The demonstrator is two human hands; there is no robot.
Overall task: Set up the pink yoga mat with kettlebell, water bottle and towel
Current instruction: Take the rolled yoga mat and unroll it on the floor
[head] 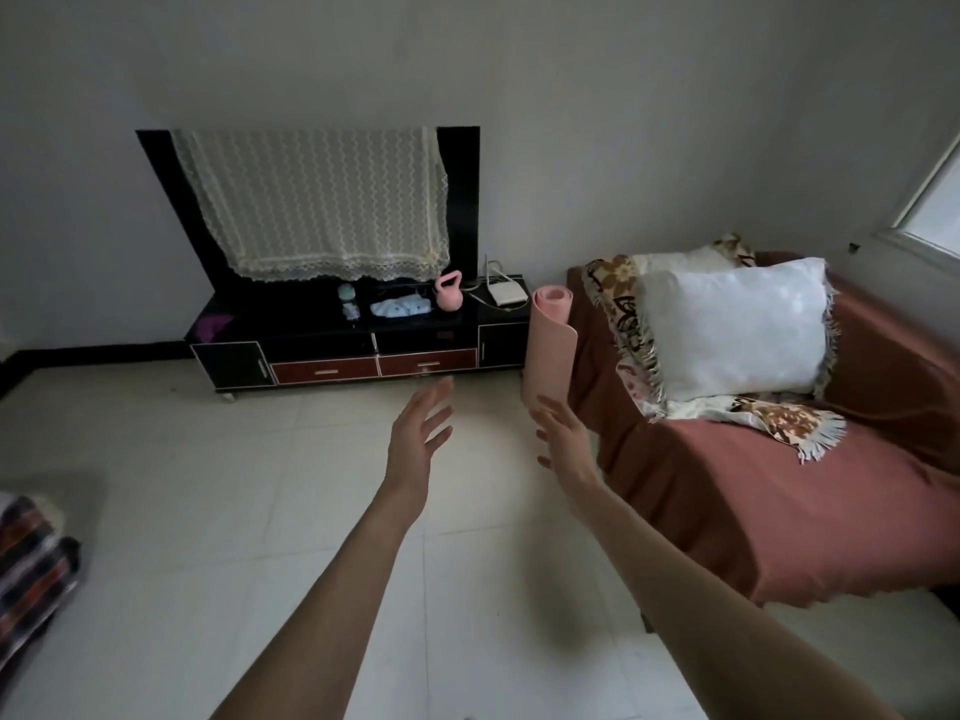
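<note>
Head camera: 2 open-fingered hands, left hand [415,439] and right hand [563,439], reached toward the rolled pink yoga mat [550,345]; gripping it likely came next.

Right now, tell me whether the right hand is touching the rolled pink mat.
Cannot tell. In the head view the right hand has straight fingers whose tips overlap the foot of the upright mat, but no plain contact or gap shows.

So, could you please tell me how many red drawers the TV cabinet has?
2. The left red drawer and the right red drawer sit side by side, low in the middle of the black TV cabinet.
</note>
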